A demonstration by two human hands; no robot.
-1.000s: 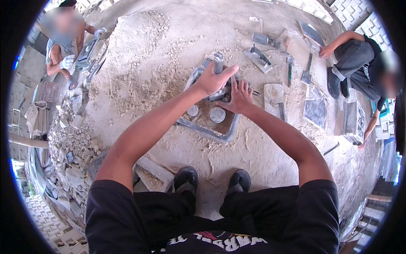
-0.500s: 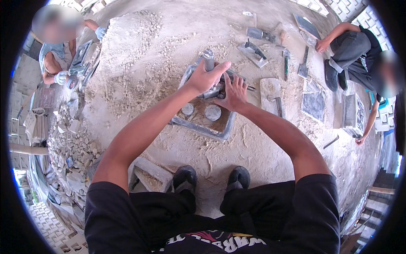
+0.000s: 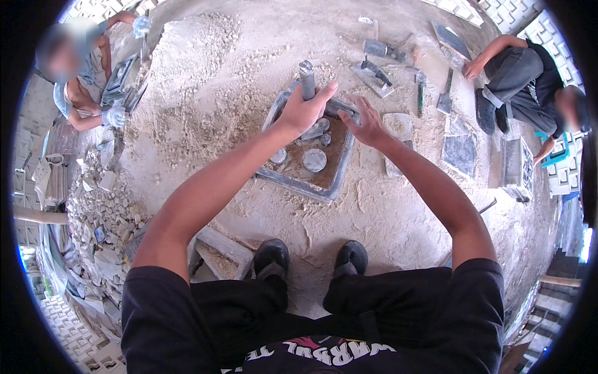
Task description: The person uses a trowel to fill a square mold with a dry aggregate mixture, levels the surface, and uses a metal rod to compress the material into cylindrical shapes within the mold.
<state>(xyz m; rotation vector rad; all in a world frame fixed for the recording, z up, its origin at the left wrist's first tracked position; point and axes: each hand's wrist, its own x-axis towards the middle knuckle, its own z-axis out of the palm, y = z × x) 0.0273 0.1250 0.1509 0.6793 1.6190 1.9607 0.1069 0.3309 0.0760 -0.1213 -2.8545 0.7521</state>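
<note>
My left hand (image 3: 304, 117) is wrapped round an upright grey cylindrical bar (image 3: 306, 78), whose rounded top sticks up above my fist. Its lower end is hidden behind my hand. My right hand (image 3: 364, 123) is at the far right corner of a grey rectangular frame (image 3: 339, 181), thumb and fingers spread apart at its rim; I see nothing held in it. Inside the frame lies sandy brown material, with a round grey disc (image 3: 314, 161) standing out of it. Another disc (image 3: 278, 156) is partly covered by my left wrist, and a longer rounded grey piece (image 3: 316, 129) lies beyond.
Sandy rubble (image 3: 199, 81) spreads to the left, with a heap of stones (image 3: 112, 230) nearer. Beyond the frame lie a mallet (image 3: 383, 50), a trowel (image 3: 445, 100) and stone slabs (image 3: 460, 153). Co-workers crouch at left (image 3: 93, 93) and right (image 3: 523, 75). A hollow block (image 3: 221, 252) sits by my left foot.
My right hand has moved right, from the middle of the frame to its far right corner, uncovering more pieces inside. My left hand still grips the bar. The left co-worker's hands have shifted.
</note>
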